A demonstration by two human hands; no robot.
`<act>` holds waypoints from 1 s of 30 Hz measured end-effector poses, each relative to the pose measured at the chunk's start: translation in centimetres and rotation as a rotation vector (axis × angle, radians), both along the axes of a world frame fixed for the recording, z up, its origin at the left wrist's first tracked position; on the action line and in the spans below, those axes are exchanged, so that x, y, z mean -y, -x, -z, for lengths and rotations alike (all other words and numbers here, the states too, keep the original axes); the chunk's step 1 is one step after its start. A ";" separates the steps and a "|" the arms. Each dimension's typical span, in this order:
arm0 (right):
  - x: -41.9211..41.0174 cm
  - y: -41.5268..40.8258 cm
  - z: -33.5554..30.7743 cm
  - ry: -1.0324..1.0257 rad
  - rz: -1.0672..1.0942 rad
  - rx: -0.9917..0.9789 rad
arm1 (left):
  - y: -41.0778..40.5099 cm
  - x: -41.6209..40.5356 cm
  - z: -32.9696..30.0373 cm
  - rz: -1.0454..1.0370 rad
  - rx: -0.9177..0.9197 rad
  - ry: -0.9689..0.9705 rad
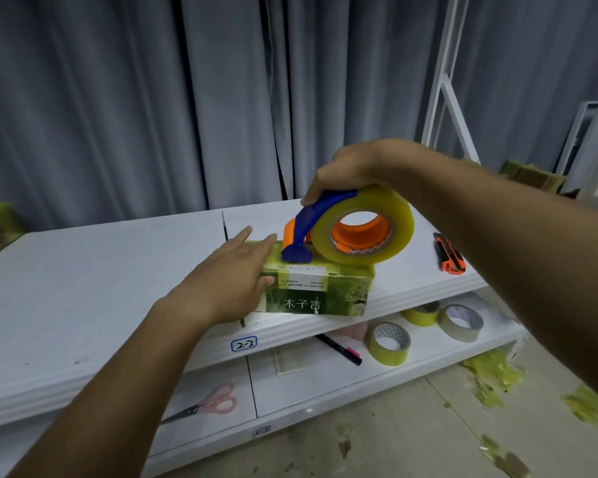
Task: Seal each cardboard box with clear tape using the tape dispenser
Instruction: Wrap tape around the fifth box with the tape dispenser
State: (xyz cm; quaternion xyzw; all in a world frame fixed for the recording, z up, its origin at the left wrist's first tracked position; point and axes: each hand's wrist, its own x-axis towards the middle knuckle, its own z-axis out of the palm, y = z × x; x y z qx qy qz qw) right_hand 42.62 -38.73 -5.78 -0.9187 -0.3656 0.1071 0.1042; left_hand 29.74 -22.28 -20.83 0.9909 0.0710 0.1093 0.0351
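Observation:
A small green cardboard box with white characters on its front lies near the front edge of the white upper shelf. My left hand lies flat against the box's left end with straight fingers, the thumb on its front face. My right hand grips from above the tape dispenser, blue and orange, carrying a large roll of clear yellowish tape. The dispenser's blue nose rests on the top of the box.
An orange and black utility knife lies on the upper shelf at the right. The lower shelf holds three tape rolls, a black marker and pink scissors. Crumpled tape scraps litter the floor. More boxes sit at the back right.

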 end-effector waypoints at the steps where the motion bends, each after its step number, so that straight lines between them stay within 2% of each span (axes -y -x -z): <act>1: -0.2 0.1 0.1 0.003 -0.001 -0.004 | 0.0 0.1 -0.1 -0.009 -0.012 -0.077; 3: -0.4 0.1 0.1 0.010 0.004 -0.007 | 0.3 0.3 -0.3 -0.029 -0.031 -0.155; 7: -0.1 -0.1 -0.1 0.005 0.004 -0.005 | 0.8 2.1 -0.7 -0.080 -0.091 -0.061; 11: 0.3 0.0 -0.2 0.001 0.000 0.000 | -0.6 4.2 -0.7 -0.205 -0.133 -0.202; 14: 1.1 -0.1 -0.4 -0.005 -0.004 -0.006 | -0.9 4.2 -1.0 -0.239 -0.118 -0.224; 22: 3.7 -0.9 -0.8 -0.040 -0.008 -0.079 | -1.5 3.2 -0.9 -0.213 -0.162 -0.151; 26: 6.7 -2.4 -1.0 -0.053 0.073 -0.148 | -1.4 2.9 -1.2 -0.208 -0.219 -0.154; 30: 9.2 -3.9 0.3 -0.047 0.147 -0.174 | -1.7 2.7 -1.6 -0.139 -0.228 -0.252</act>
